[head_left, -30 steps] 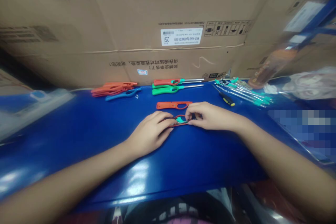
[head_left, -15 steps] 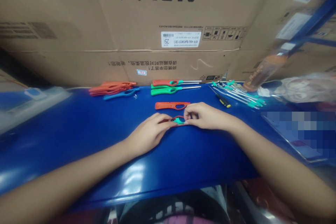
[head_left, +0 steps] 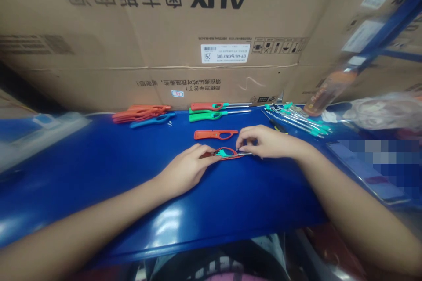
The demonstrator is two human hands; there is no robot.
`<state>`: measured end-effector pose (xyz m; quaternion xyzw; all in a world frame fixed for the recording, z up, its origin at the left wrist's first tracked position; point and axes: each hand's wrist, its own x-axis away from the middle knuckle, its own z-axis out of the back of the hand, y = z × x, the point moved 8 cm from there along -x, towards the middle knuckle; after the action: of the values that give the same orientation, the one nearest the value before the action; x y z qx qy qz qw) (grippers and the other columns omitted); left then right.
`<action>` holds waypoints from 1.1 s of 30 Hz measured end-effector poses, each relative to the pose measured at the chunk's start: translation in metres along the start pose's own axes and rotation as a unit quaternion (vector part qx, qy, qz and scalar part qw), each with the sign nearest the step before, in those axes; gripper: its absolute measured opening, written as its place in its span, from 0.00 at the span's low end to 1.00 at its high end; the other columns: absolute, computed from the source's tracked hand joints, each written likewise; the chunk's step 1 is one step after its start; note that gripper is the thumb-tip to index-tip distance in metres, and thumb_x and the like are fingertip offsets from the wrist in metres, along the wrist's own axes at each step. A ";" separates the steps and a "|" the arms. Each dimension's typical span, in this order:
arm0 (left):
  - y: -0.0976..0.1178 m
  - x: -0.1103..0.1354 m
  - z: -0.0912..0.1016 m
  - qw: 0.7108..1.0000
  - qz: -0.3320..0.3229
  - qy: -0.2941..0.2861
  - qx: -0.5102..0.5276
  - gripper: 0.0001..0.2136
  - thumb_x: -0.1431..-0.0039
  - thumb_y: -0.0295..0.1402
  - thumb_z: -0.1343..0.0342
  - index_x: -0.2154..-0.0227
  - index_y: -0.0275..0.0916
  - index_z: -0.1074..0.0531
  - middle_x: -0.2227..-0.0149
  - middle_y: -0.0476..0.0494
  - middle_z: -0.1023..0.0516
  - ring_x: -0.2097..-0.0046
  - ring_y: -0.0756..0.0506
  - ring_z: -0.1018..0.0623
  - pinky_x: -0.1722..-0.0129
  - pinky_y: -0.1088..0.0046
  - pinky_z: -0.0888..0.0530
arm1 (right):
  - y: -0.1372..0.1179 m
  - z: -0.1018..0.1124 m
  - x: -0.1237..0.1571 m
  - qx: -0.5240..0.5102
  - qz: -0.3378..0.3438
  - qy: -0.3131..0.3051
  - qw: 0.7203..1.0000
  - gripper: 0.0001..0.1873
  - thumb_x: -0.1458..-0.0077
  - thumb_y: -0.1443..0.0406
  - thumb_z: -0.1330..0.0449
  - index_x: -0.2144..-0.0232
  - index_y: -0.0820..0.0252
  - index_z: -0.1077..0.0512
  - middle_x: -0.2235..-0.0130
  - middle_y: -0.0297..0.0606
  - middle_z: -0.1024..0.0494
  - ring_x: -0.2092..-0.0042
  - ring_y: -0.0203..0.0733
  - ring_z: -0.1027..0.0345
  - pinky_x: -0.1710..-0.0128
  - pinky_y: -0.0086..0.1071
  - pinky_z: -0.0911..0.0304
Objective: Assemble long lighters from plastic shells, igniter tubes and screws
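An orange lighter half-shell with a teal trigger lies on the blue table between my hands. My left hand rests on the shell's left end, fingers curled down on it. My right hand pinches the thin metal tube at the shell's right end. A second orange half-shell lies flat just beyond them, untouched.
At the back of the table lie a stack of orange and blue shells, two assembled lighters, red and green, and a bundle of metal tubes with teal ends. A large cardboard box walls the back. A plastic bag sits at right.
My right hand has slid a little to the right along the shell, and more of the teal trigger and the metal tube shows. My left hand has stayed on the left end.
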<state>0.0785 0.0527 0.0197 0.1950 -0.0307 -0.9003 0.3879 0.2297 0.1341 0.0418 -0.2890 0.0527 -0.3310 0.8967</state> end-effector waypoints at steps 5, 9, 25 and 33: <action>0.001 0.000 0.000 1.000 -0.003 0.001 -0.006 0.18 0.31 0.24 0.53 0.43 0.41 0.27 0.47 0.38 0.25 0.48 0.40 0.25 0.50 0.58 0.22 | 0.014 0.001 -0.001 0.019 -0.028 -0.004 0.999 0.12 0.42 0.57 0.38 0.66 0.60 0.21 0.66 0.37 0.19 0.67 0.38 0.30 0.68 0.30 0.41; 0.000 0.001 -0.001 1.000 -0.005 0.006 -0.009 0.18 0.31 0.24 0.53 0.44 0.41 0.27 0.47 0.38 0.24 0.49 0.40 0.24 0.51 0.58 0.22 | 0.018 -0.011 -0.006 -0.010 -0.068 -0.031 0.997 0.10 0.44 0.58 0.36 0.69 0.60 0.22 0.67 0.37 0.19 0.68 0.37 0.31 0.68 0.29 0.41; -0.003 0.002 0.001 0.999 -0.010 0.034 -0.004 0.17 0.31 0.25 0.53 0.45 0.42 0.25 0.47 0.39 0.23 0.49 0.41 0.23 0.51 0.60 0.21 | 0.012 -0.019 -0.003 -0.079 -0.087 -0.061 0.991 0.09 0.42 0.60 0.38 0.69 0.60 0.27 0.74 0.31 0.25 0.76 0.34 0.30 0.75 0.27 0.39; -0.002 0.005 0.003 0.998 -0.029 0.060 0.006 0.17 0.31 0.25 0.51 0.46 0.43 0.25 0.47 0.41 0.21 0.50 0.42 0.23 0.51 0.59 0.21 | 0.011 -0.022 -0.006 -0.070 -0.091 -0.043 0.992 0.13 0.43 0.57 0.36 0.72 0.60 0.29 0.75 0.31 0.26 0.78 0.35 0.30 0.77 0.27 0.40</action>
<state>0.0729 0.0500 0.0202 0.2515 -0.0073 -0.8979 0.3613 0.2254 0.1339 0.0173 -0.3692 0.0105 -0.3940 0.8416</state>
